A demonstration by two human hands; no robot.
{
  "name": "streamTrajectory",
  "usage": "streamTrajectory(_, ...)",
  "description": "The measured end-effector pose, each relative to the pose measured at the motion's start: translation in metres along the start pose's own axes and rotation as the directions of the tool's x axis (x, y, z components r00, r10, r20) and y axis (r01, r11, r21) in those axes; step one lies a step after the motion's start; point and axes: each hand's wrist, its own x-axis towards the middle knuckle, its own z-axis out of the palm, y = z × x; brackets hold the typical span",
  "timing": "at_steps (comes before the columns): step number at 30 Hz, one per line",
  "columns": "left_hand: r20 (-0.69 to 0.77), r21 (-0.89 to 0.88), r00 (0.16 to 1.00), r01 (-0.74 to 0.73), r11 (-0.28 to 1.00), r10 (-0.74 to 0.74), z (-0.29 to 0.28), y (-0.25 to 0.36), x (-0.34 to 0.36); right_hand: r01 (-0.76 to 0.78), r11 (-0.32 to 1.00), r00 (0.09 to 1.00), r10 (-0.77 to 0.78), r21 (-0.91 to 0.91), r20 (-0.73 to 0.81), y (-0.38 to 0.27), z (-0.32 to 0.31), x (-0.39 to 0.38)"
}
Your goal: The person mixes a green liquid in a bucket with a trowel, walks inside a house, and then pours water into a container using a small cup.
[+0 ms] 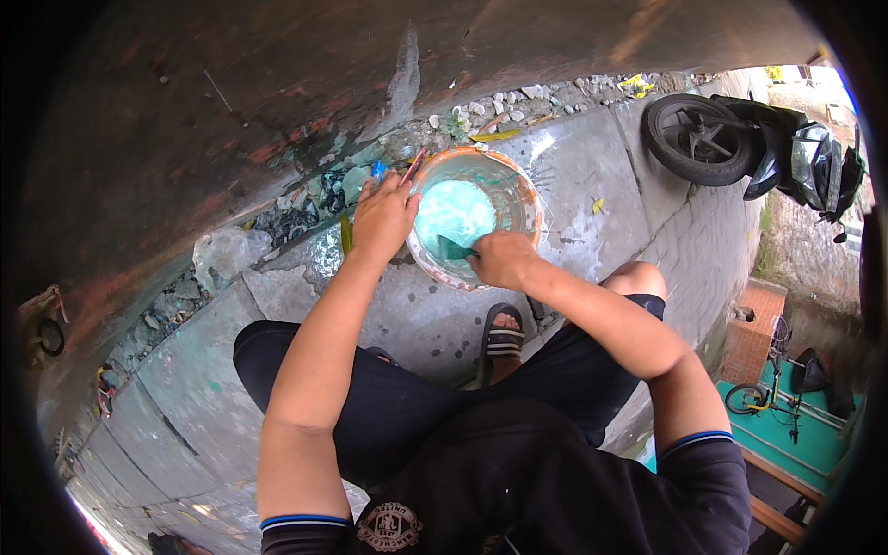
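A round bucket (530, 196) with an orange, paint-smeared rim stands on the pavement in front of me. Pale turquoise paint (455, 211) lies inside it. My right hand (505, 260) is closed at the near right side of the bucket, gripping a scraper (451, 248) coated in green paint, its blade down by the paint. At the left rim my left hand (383, 220) is closed around a thin reddish strip-like tool (416, 166) that juts past the fingers over the rim. Most of that tool is hidden by the hand. A small blue thing (377, 170) shows beside its fingertips.
A stained dark wall (250, 102) runs along the far side, with rubble (504, 109) and a crumpled plastic bag (227, 254) at its foot. A parked motorbike (708, 139) stands at the far right. My sandalled foot (504, 333) is just below the bucket.
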Motion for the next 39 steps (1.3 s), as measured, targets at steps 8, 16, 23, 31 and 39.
streamTrajectory(8,-0.011,-0.008,1.000,-0.019,1.000,0.019,0.002,-0.002,-0.001,-0.156,0.984,0.978,0.166,0.080,-0.129,0.001,-0.014,0.067)
streamTrajectory(16,-0.024,0.004,1.000,-0.001,1.000,0.001,0.004,-0.005,-0.003,-0.223,0.973,0.958,0.210,-0.050,-0.193,0.016,-0.039,0.065)
streamTrajectory(23,-0.019,-0.043,1.000,-0.011,0.999,0.010,0.004,-0.002,0.001,-0.024,0.996,0.967,0.002,-0.080,-0.256,-0.001,-0.004,0.073)
streamTrajectory(31,0.022,-0.041,1.000,0.018,0.999,-0.017,0.001,-0.004,0.000,0.090,0.982,0.994,-0.098,-0.166,-0.042,0.001,0.009,0.032)
streamTrajectory(39,0.045,-0.059,0.998,0.035,0.998,-0.032,-0.004,-0.001,0.001,-0.187,0.922,0.981,0.158,-0.339,-0.112,0.042,-0.015,0.048)
